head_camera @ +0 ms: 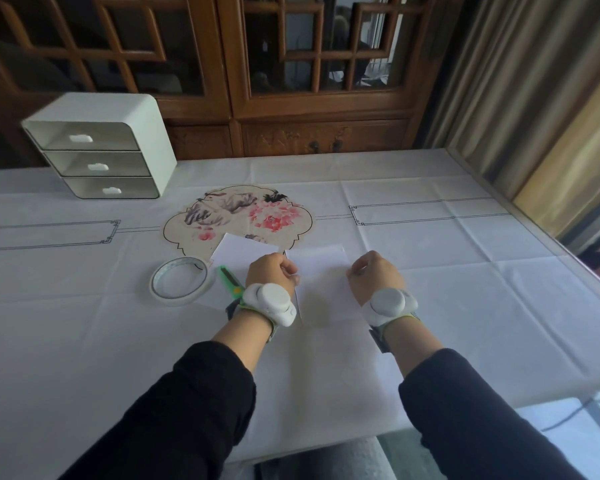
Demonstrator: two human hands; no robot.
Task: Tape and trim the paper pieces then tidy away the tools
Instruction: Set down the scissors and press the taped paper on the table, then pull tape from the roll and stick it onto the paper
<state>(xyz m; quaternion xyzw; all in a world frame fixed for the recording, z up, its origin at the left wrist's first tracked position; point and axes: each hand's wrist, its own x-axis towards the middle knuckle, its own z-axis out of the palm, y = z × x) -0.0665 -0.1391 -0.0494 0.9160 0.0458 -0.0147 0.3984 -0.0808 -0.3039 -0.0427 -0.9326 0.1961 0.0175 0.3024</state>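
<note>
Left hand (272, 271): fingers curled, pinching the left edge of the near sheet (323, 271). Right hand (374, 275): fingers curled at that sheet's right edge, apparently pinching it; tips partly hidden. The sheet lies flat between the two sets of fingers.

Green knife (228, 277): just left of the left fingers, its near end hidden by that wrist. Tape roll (179, 280): further left, apart from both hands. Second sheet (243, 251): just beyond the left fingers, close beside the near sheet. Drawer unit (101, 147): well beyond the fingers, far left, drawers closed.

Assessment: no tape discernible on either sheet, and both tools are still out. Taping, trimming and tidying all appear outstanding.
</note>
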